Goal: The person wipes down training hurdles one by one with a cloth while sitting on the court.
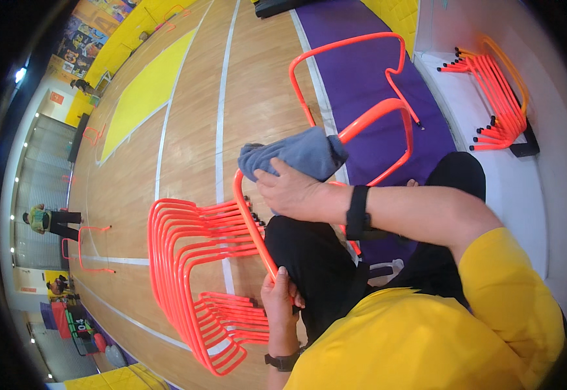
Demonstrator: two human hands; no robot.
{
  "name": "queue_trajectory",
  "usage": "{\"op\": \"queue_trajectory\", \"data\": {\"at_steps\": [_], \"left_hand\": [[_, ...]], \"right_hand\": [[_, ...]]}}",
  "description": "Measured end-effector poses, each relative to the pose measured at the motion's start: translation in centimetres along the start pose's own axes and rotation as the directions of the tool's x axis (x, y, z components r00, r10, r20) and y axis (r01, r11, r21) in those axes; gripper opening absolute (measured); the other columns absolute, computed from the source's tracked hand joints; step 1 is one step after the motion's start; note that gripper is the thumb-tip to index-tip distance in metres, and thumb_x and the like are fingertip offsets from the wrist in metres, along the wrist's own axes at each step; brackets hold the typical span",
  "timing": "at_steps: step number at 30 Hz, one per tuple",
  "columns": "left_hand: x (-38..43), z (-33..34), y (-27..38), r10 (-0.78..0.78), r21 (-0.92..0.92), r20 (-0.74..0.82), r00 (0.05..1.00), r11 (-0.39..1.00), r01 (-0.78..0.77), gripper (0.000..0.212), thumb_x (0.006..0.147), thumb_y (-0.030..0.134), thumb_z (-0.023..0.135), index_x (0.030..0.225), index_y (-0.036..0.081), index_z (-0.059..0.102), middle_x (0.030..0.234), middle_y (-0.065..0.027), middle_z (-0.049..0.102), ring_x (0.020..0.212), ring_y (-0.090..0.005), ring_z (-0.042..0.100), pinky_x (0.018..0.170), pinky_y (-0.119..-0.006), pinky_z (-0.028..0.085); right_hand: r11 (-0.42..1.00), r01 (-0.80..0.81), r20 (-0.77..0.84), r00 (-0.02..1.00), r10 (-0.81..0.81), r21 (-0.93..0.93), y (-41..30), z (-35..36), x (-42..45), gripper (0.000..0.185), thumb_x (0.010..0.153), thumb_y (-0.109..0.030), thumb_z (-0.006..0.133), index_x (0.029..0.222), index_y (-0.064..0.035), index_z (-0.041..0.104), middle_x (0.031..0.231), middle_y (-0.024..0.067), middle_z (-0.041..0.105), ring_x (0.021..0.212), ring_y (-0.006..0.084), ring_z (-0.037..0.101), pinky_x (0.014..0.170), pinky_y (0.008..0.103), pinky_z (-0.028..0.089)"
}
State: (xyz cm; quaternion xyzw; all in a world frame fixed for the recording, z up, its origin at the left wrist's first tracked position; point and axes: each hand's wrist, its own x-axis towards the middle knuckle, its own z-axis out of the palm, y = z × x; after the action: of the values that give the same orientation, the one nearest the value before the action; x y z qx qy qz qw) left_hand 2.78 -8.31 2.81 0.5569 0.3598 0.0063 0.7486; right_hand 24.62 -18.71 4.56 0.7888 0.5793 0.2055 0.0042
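Observation:
My right hand (pixel 293 192) grips a blue-grey cloth (pixel 288 151), which is wrapped around the top bar of an orange training hurdle (pixel 252 226). My left hand (pixel 281 297) holds one leg of that same hurdle, near my knee. Black trousers (pixel 313 263) cover my bent legs under it. Close by on the left stands a nested row of several orange hurdles (pixel 171 273) with black end caps. Another orange hurdle (pixel 347 44) is ahead, partly over the purple floor strip (pixel 376 83).
On a white ledge (pixel 503 180) at right lies a stack of orange hurdles (pixel 498 92). More hurdles (pixel 81 248) stand across the wooden court (pixel 191 161). One person (pixel 44 219) stands far left; another person (pixel 86 87) is farther up. Yellow padding (pixel 391 19) lines the wall.

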Motion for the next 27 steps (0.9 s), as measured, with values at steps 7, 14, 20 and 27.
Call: {"op": "queue_trajectory", "data": {"at_steps": [7,14,20,27], "left_hand": [[0.0,0.0,0.2,-0.003,-0.008,0.015,1.0,1.0,0.004,0.025,0.098,0.026,0.057,0.081,0.013,0.045,0.051,-0.0004,0.04,0.034,-0.0135,0.04,0.032,-0.028,0.036],[0.1,0.3,-0.1,0.041,0.117,0.037,0.998,0.992,-0.045,0.021,0.099,0.024,0.056,0.086,0.009,0.047,0.052,-0.001,0.042,0.035,-0.0127,0.041,0.033,-0.026,0.036],[-0.2,1.9,0.5,0.071,0.21,0.086,0.994,0.974,-0.088,0.02,0.1,0.022,0.054,0.09,0.007,0.047,0.054,-0.0007,0.042,0.036,-0.0123,0.041,0.034,-0.026,0.037],[0.2,1.2,0.4,0.041,0.177,0.086,0.995,0.983,-0.056,0.02,0.1,0.021,0.054,0.089,0.006,0.047,0.054,-0.0004,0.042,0.036,-0.0112,0.041,0.034,-0.026,0.037]], "right_hand": [[0.989,0.076,-0.239,0.97,-0.044,0.128,3.8,-2.8,-7.2,0.02,0.074,-0.02,0.062,0.092,-0.0136,0.066,0.133,0.0091,0.053,0.124,0.0278,0.047,0.1,0.0442,0.037],[0.97,-0.19,-0.367,0.9,0.235,0.153,8.4,-5.5,-13.5,0.028,0.075,-0.014,0.067,0.103,-0.0119,0.064,0.11,0.0094,0.063,0.1,0.0285,0.061,0.089,0.0427,0.045],[0.881,-0.348,-0.299,0.845,0.443,0.319,4.7,-2.8,-9.0,0.042,0.066,-0.007,0.071,0.108,-0.0059,0.063,0.099,0.0105,0.067,0.092,0.031,0.063,0.083,0.0415,0.046],[0.823,-0.278,-0.294,0.838,0.459,0.496,1.9,0.4,1.3,0.036,0.069,-0.002,0.064,0.105,-0.0035,0.059,0.103,0.0121,0.065,0.1,0.0301,0.061,0.086,0.0405,0.046]]}}
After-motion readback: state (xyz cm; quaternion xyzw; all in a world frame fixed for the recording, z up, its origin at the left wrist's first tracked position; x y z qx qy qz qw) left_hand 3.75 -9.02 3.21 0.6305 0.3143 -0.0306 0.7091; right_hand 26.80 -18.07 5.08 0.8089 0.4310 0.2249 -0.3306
